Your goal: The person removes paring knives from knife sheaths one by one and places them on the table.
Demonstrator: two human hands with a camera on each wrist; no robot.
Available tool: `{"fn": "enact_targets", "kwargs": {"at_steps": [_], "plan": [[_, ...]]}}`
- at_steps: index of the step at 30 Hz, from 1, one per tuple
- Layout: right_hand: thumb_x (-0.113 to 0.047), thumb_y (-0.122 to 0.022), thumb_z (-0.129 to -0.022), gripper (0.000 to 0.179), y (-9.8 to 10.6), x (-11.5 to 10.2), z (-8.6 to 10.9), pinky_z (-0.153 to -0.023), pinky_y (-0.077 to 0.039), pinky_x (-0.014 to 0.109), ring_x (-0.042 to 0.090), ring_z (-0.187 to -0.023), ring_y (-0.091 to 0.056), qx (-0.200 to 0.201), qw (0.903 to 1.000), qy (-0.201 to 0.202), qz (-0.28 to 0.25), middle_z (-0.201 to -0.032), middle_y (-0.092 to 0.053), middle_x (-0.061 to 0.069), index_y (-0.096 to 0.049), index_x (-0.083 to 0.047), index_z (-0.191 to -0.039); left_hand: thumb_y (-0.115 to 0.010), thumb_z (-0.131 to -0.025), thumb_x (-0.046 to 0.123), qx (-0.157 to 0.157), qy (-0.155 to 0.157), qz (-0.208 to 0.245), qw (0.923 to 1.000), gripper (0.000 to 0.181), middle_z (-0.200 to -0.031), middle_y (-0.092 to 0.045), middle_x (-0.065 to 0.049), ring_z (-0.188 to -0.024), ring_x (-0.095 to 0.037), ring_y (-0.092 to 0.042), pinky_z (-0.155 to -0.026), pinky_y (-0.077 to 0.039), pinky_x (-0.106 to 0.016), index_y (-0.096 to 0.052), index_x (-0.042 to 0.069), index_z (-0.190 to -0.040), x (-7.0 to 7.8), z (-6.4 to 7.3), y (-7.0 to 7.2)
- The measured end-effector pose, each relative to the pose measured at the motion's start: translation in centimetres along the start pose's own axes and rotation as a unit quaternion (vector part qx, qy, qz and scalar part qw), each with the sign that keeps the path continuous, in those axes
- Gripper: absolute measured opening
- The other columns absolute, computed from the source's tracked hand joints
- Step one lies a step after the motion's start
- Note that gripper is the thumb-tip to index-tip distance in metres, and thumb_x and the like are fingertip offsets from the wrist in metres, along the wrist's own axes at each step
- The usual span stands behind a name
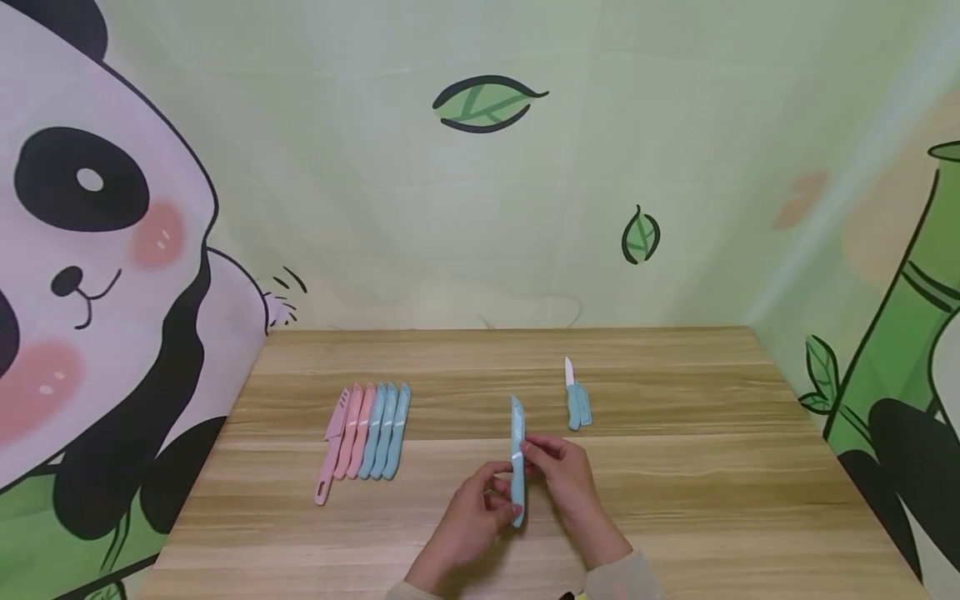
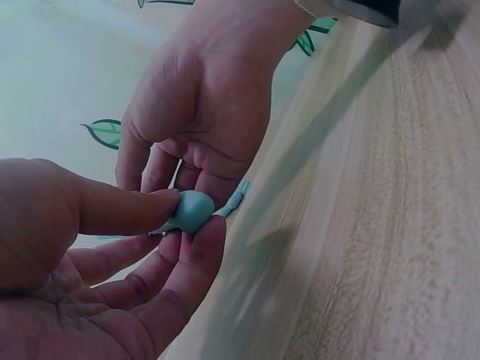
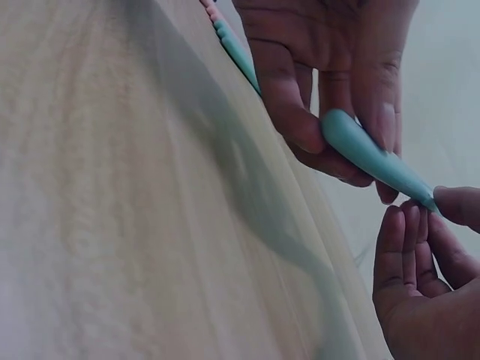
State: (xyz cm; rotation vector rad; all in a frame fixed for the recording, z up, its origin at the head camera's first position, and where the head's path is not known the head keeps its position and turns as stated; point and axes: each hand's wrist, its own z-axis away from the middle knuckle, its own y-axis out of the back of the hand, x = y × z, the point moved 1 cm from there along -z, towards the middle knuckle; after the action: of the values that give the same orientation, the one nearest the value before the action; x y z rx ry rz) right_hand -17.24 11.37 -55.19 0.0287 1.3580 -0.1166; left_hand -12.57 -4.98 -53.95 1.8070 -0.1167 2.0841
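A blue knife in a blue sheath (image 1: 517, 429) stands out above the table in front of me, its tip pointing away. My left hand (image 1: 474, 512) grips the handle, thumb on one side and fingers on the other. With thumb and fingertips my right hand (image 1: 567, 477) pinches the knife near the white band where handle and sheath meet. The rounded handle end (image 2: 195, 211) shows between the fingers in the left wrist view. Seen from the right wrist, the handle (image 3: 367, 154) slants between both hands, well off the wood.
On the wooden table (image 1: 712, 492), to the left, lie a large pink knife with a slotted sheath (image 1: 339, 412), two smaller pink knives (image 1: 352, 433) and three blue ones (image 1: 386, 433) in a row. Farther back right, a small white-bladed knife (image 1: 573, 404) lies beside a blue sheath (image 1: 584, 404).
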Motion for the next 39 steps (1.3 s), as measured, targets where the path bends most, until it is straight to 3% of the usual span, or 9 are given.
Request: {"fn": "enact_targets", "kwargs": {"at_steps": [12,21,39], "plan": [[0.000,-0.072,-0.092,0.025,0.5,-0.1,-0.3,-0.073,-0.061,0.024,0.011,-0.077,-0.070,-0.020,0.9997,-0.004,-0.012,-0.094,-0.078,0.010,-0.070,0.012,-0.113,-0.073,-0.090,-0.002,-0.013,-0.006,0.004,0.9999,0.048,-0.106,-0.065,-0.011,-0.091,-0.019,-0.070,-0.068,-0.058,-0.026,-0.058,0.001,-0.136,-0.7,0.2,-0.2],[-0.002,-0.072,-0.093,0.024,0.4,-0.5,-0.3,-0.073,-0.061,0.025,0.013,-0.078,-0.069,-0.023,0.9996,-0.013,-0.005,-0.093,-0.077,0.009,-0.070,0.011,-0.112,-0.073,-0.089,-0.002,-0.006,-0.006,-0.020,0.9998,0.044,-0.103,-0.065,-0.007,-0.089,-0.019,-0.070,-0.066,-0.057,-0.024,-0.059,0.003,-0.131,-0.8,0.1,-0.4],[0.000,-0.071,-0.093,0.022,0.3,-1.1,-0.7,-0.074,-0.061,0.025,0.012,-0.077,-0.069,-0.029,0.9995,-0.012,-0.010,-0.091,-0.077,0.007,-0.070,0.011,-0.112,-0.074,-0.088,-0.003,-0.002,-0.003,-0.004,1.0000,0.046,-0.105,-0.065,-0.009,-0.090,-0.020,-0.071,-0.066,-0.059,-0.030,-0.058,0.005,-0.130,-0.2,0.2,-0.1]]}}
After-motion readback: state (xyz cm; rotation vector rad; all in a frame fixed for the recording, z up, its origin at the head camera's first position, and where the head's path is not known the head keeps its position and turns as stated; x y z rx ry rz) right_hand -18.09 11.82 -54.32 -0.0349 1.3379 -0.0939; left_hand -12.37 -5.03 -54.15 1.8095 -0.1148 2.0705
